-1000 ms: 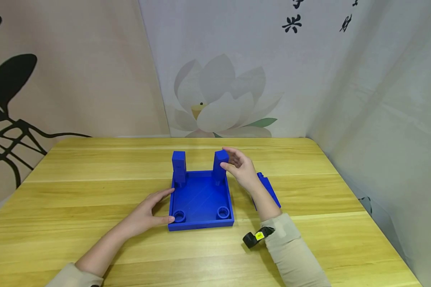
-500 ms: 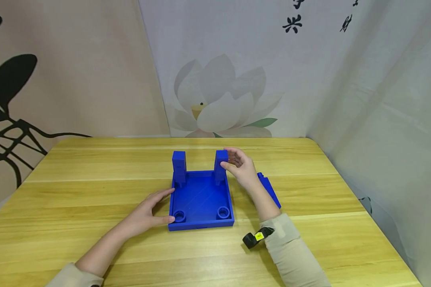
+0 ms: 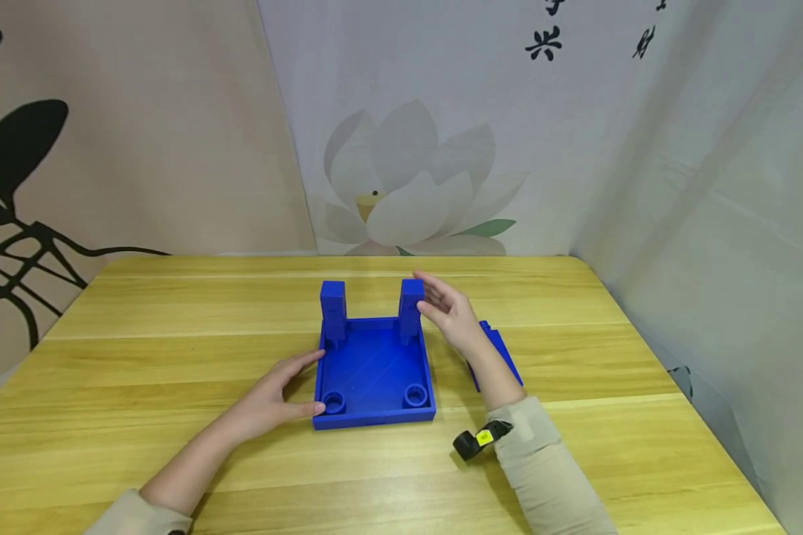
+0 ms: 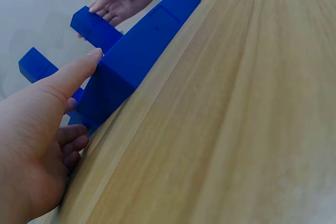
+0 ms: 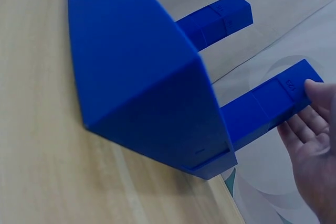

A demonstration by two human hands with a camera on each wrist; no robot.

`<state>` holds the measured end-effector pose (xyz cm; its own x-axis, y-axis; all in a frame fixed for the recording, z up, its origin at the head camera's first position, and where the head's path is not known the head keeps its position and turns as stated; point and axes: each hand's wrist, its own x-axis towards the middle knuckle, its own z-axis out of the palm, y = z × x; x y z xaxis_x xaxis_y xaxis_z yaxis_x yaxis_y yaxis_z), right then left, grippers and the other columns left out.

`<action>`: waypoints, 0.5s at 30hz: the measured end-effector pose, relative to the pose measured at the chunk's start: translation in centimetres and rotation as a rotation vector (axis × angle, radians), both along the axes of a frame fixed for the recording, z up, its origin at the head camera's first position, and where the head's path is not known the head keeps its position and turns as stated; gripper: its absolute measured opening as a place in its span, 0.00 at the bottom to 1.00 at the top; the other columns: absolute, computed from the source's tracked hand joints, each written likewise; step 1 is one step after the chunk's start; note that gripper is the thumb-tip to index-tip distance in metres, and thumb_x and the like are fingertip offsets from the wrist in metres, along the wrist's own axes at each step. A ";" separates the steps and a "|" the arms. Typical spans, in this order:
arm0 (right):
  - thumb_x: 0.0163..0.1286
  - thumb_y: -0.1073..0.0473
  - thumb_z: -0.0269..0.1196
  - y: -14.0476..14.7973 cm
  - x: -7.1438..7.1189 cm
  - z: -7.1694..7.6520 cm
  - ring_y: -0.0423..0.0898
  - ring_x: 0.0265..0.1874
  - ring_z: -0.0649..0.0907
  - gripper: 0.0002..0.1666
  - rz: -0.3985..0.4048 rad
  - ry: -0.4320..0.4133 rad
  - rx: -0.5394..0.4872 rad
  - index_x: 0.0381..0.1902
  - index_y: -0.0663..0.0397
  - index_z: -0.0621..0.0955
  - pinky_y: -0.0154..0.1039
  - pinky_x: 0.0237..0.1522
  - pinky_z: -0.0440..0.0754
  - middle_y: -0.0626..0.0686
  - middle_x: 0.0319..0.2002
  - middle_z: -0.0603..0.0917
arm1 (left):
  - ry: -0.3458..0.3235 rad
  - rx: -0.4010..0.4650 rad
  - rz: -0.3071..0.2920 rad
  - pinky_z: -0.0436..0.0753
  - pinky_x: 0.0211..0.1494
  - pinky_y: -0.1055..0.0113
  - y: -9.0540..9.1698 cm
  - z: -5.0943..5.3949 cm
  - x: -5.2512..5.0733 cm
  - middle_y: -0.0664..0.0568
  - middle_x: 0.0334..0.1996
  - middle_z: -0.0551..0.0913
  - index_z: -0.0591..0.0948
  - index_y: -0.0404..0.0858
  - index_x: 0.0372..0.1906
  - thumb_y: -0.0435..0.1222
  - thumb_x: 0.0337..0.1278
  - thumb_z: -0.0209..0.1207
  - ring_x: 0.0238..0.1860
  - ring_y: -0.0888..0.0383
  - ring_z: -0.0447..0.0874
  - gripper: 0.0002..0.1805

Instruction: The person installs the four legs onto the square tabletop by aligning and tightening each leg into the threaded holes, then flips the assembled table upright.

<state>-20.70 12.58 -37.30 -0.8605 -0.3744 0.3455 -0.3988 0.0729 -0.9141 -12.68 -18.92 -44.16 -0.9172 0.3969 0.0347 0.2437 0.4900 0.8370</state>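
A square blue tray (image 3: 375, 371) with a raised rim lies on the table. Two blue square posts stand upright at its far corners, the left post (image 3: 334, 308) and the right post (image 3: 410, 306). Ring-shaped sockets (image 3: 415, 396) show at its near corners. My left hand (image 3: 268, 401) rests along the tray's left side, thumb at the near end and index finger farther back, both extended. My right hand (image 3: 451, 316) is beside the right post; its thumb tip touches the edge and the loosely bent fingers lie behind. In the right wrist view, that post (image 5: 273, 103) seats inside the rim.
Another blue piece (image 3: 502, 355) lies on the table (image 3: 616, 416), partly behind the right forearm. A black strap with a small device (image 3: 471, 444) is on the right wrist. A curtain with a printed flower (image 3: 415, 186) hangs behind the table.
The right post has gone from slightly tilted to upright. My right thumb has slid off its front face to its right edge, and the fingers have loosened. The left hand stays put.
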 end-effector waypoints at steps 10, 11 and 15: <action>0.70 0.71 0.56 -0.1 0.0 0.1 0.56 0.60 0.73 0.26 -0.046 -0.035 -0.005 0.65 0.70 0.68 0.42 0.59 0.72 0.63 0.62 0.73 | 0.001 0.003 -0.006 0.57 0.64 0.35 0.1 0.2 0.1 0.40 0.70 0.59 0.62 0.43 0.72 0.49 0.51 0.69 0.69 0.36 0.53 0.45; 0.70 0.72 0.56 -0.1 0.0 0.1 0.56 0.60 0.73 0.26 -0.051 -0.035 -0.002 0.65 0.70 0.68 0.42 0.59 0.73 0.63 0.62 0.73 | -0.001 0.005 -0.006 0.57 0.64 0.34 0.1 0.2 0.1 0.40 0.70 0.59 0.62 0.42 0.72 0.49 0.51 0.69 0.69 0.36 0.53 0.45; 0.69 0.72 0.57 -0.1 0.1 0.1 0.57 0.59 0.74 0.26 -0.073 -0.036 0.005 0.64 0.71 0.69 0.43 0.59 0.72 0.63 0.61 0.74 | -0.010 0.004 -0.003 0.57 0.64 0.35 0.1 0.2 0.1 0.41 0.70 0.59 0.62 0.44 0.72 0.50 0.50 0.69 0.69 0.37 0.53 0.46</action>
<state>-20.62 12.45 -37.23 -0.8975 -0.3115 0.3123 -0.3591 0.1050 -0.9274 -12.59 -18.83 -44.00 -0.9162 0.3998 0.0273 0.2370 0.4858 0.8413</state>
